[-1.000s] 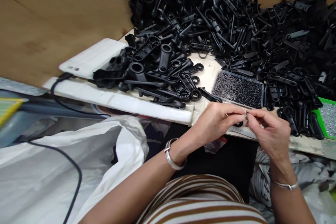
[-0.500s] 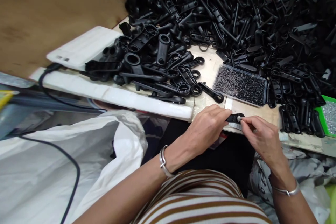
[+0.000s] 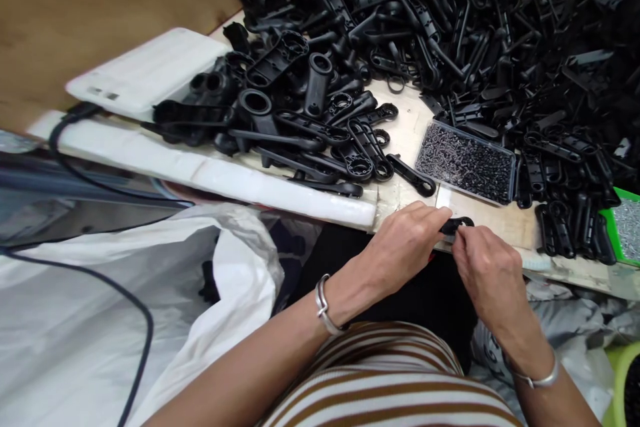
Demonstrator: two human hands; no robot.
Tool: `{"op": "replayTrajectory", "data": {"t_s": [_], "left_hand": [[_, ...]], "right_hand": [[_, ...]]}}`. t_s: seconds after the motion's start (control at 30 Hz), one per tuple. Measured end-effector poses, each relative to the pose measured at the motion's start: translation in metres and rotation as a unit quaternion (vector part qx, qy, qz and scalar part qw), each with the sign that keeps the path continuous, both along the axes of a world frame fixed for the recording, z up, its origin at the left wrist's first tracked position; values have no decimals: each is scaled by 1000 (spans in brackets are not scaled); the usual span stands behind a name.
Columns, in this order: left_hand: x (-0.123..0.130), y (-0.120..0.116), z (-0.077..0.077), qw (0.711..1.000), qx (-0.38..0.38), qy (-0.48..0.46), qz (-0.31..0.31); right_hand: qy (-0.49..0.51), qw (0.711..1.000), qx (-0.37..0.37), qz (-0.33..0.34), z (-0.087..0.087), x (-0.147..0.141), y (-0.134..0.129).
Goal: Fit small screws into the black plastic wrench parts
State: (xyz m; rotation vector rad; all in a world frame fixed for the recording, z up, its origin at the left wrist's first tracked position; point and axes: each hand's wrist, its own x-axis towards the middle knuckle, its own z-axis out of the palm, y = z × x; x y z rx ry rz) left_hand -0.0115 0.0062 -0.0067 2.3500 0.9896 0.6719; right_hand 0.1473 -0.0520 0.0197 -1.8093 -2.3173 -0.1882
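My left hand (image 3: 407,237) is closed on one end of a black plastic handle part (image 3: 456,224), held over the table's front edge. My right hand (image 3: 487,263) pinches at the part's other end, where a small whitish piece (image 3: 463,224) shows by the fingertips. What that piece is, I cannot make out. Just behind my hands lies a clear box (image 3: 467,163) of small dark pieces. Another black plastic handle part (image 3: 411,175) rests to the left of this box.
Loose black parts (image 3: 300,127) are heaped on the left and across the back. A white flat device (image 3: 150,73) with a cable stands at far left. On the right, several black parts (image 3: 575,227) lie beside a green tray (image 3: 617,240) of silvery bits. White sacking (image 3: 240,267) hangs below.
My right hand has turned over the part's end, its knuckles now facing more upward and its fingers covering more of the part. The whole view has shifted slightly.
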Motion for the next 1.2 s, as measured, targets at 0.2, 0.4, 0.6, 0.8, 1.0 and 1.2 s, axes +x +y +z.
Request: {"op": "replayTrajectory", "data": {"t_s": [0.2, 0.4, 0.6, 0.8, 1.0, 1.2], "left_hand": [[-1, 1, -1, 999, -25, -35, -4], [-2, 2, -1, 998, -40, -50, -14], [-2, 3, 0, 998, -34, -58, -20], [-2, 3, -1, 997, -40, -63, -26], [-1, 5, -4, 996, -27, -78, -11], [-2, 1, -9, 987, -15, -156, 27]], "right_hand": [[167, 981, -76, -70, 6, 6, 5], [206, 965, -130, -98, 12, 11, 10], [96, 985, -105, -96, 12, 7, 13], [-1, 991, -114, -75, 14, 3, 14], [-176, 973, -88, -120, 17, -29, 17], [309, 914, -213, -152, 10, 12, 17]]}}
